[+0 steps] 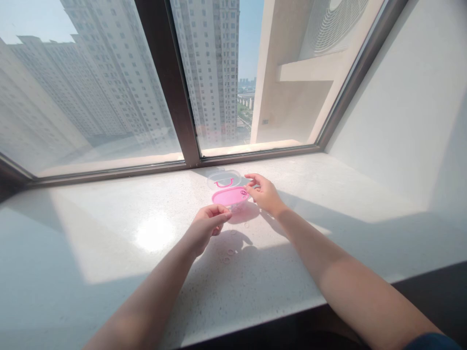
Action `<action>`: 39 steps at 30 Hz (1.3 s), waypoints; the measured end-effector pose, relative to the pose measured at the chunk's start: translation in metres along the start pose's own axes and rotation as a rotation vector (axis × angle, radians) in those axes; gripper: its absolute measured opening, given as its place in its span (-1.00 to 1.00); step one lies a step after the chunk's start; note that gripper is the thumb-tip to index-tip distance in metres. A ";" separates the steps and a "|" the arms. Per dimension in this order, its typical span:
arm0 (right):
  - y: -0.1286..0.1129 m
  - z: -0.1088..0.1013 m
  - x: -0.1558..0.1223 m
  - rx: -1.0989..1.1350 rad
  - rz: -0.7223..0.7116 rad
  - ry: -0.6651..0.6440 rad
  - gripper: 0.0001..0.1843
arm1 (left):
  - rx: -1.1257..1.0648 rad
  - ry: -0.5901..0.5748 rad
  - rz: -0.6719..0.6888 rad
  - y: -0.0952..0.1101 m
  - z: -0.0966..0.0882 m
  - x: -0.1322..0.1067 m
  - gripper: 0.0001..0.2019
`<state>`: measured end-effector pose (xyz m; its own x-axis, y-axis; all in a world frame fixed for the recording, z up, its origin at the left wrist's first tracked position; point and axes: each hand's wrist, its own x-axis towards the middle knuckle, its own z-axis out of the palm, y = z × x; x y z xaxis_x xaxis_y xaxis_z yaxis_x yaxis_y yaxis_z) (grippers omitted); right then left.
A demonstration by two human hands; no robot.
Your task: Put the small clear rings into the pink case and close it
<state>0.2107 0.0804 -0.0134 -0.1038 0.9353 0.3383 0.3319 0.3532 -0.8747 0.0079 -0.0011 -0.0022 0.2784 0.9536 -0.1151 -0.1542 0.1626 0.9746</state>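
A small pink box [230,196] lies open on the white windowsill [328,194], its clear lid [224,179] with a pink handle folded back toward the window. My right hand [263,193] rests at the box's right edge, fingers curled in a pinch over a tiny ring there. Just in front of the box hovers my left hand [207,225], its fingers pinched together; what they hold is too small to make out. A few small clear rings [229,253] lie loose on the sill below my left hand.
A large window with a dark frame [171,97] runs along the back of the sill. A white wall [408,112] closes the right side. The sill's front edge [255,318] drops to a dark area below.
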 end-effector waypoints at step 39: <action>-0.040 -0.011 -0.029 -0.491 -0.056 -0.836 -0.95 | 1.055 -0.005 0.275 -0.010 -0.001 -0.004 -0.89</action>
<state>0.2107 0.0391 0.0156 -0.7012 0.6976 -0.1469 0.6409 0.5266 -0.5586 0.0071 -0.0067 -0.0119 0.3631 0.9226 0.1301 0.6788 -0.3576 0.6413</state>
